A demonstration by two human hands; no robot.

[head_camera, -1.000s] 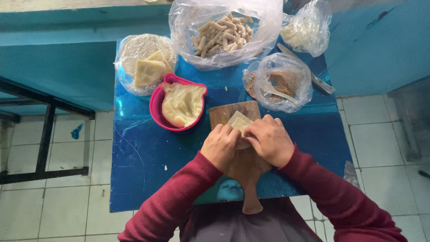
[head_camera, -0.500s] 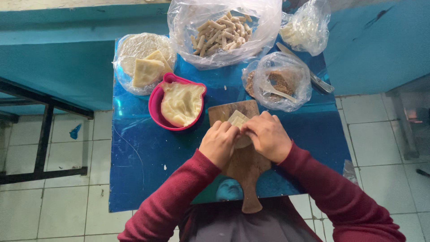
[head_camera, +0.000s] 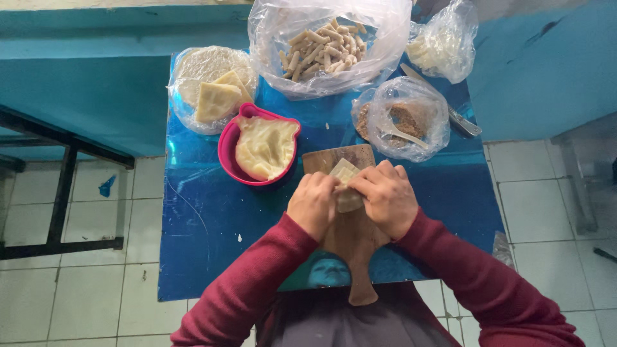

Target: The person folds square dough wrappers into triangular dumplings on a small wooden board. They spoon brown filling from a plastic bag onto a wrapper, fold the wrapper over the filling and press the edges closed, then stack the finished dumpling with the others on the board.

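While both hands work at the front edge, everything sits on a blue counter (head_camera: 205, 218). Largest container: a clear plastic bag (head_camera: 385, 38) at the back centre, mouth open, full of pale rolled sticks (head_camera: 324, 48). Back left – a second bag (head_camera: 186, 109) holding a stack of round wrappers (head_camera: 202, 67) with a few folded pale pieces on top. Right of centre, a smaller bag (head_camera: 434, 106) with brown crumbly filling (head_camera: 408, 119) and a pale spoon (head_camera: 395, 132) resting in it. Back right corner: a knotted bag (head_camera: 443, 42) of whitish contents, too blurred to tell what. A pink heart-shaped bowl (head_camera: 226, 148) stands just left of the board, with a limp pale sheet (head_camera: 265, 146) inside. A wooden paddle board (head_camera: 350, 241) lies at the front centre, handle toward the person. On it is a pale dough wrapper (head_camera: 345, 180) – left hand (head_camera: 313, 204) and right hand (head_camera: 385, 198) both curled over it, fingertips pinching its near part from either side, far corner sticking out beyond the fingers. A knife blade (head_camera: 459, 119) shows beside the filling bag.
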